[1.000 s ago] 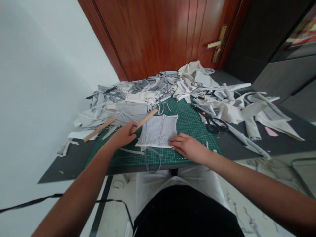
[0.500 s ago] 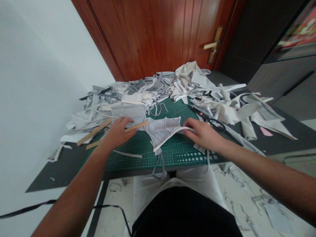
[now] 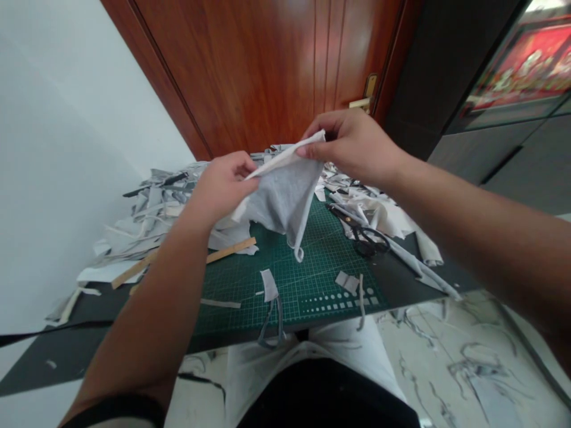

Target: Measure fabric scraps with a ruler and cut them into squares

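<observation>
A small grey and white sewn fabric piece (image 3: 281,196) hangs above the mat, held along its upper edge by both hands. My left hand (image 3: 227,184) pinches its left end, thumb on the near side. At the upper right corner my right hand (image 3: 348,142) grips the same edge between thumb and fingers. The cloth's lower part droops to a small curled loop. Under it lies a green cutting mat (image 3: 307,273). A wooden ruler (image 3: 232,249) rests on the mat, partly behind my left forearm.
Black-handled scissors (image 3: 361,232) lie on the mat's right side. Fabric scraps (image 3: 147,220) heap along the left and back, against a wooden door (image 3: 250,71). Small scraps with cords (image 3: 270,288) hang over the front edge. A white wall (image 3: 80,119) stands at left.
Both hands have lifted the fabric piece off the mat, raising and turning it. My left hand has let go of the wooden ruler, which now lies on the mat. The view has shifted slightly.
</observation>
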